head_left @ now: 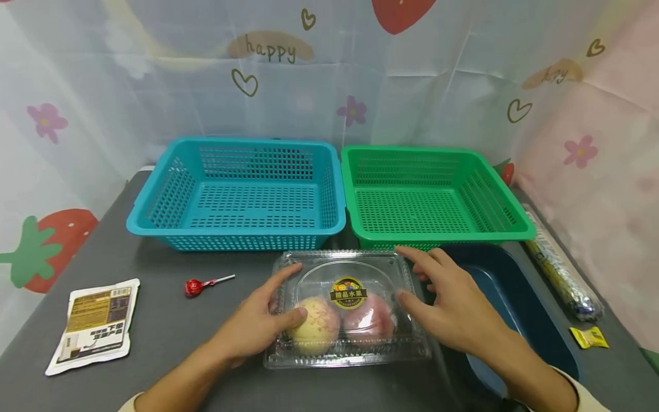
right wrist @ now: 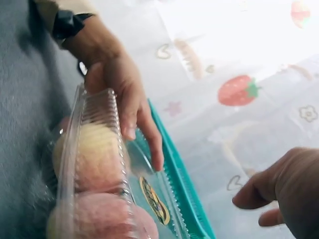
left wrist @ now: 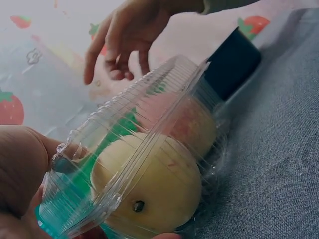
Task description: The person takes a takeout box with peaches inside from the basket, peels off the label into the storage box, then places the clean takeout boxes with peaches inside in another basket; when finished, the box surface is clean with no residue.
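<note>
The clear clamshell box [head_left: 347, 309] sits on the grey table [head_left: 154, 332] at the near centre, lid down, with 2 pieces of fruit inside: a pale yellow one [head_left: 314, 329] on the left and a pinker one [head_left: 369, 321] on the right. A round label [head_left: 348, 292] sits on the lid. Your left hand [head_left: 257, 323] rests against the box's left side, thumb laid over the lid above the yellow fruit and fingers stretched along the left edge, which looks like a way to steady the box. Your right hand [head_left: 453, 303] hovers at the box's right side, fingers spread and loosely straight; from the wrist views it appears just clear of the plastic, holding nothing.

Just beyond the box stand 2 slotted baskets side by side: a blue basket [head_left: 237, 194] on the left and a green basket [head_left: 432, 197] on the right, both with nothing in them. A dark blue tub [head_left: 515, 297] lies to the right of the box, under your right forearm. Well to the left lie a red lollipop [head_left: 194, 286] and a flat printed sachet [head_left: 95, 323]. On the far right, a foil-wrapped roll [head_left: 561, 272] lies along the table edge, with a small yellow wrapped sweet [head_left: 589, 337] near it.
</note>
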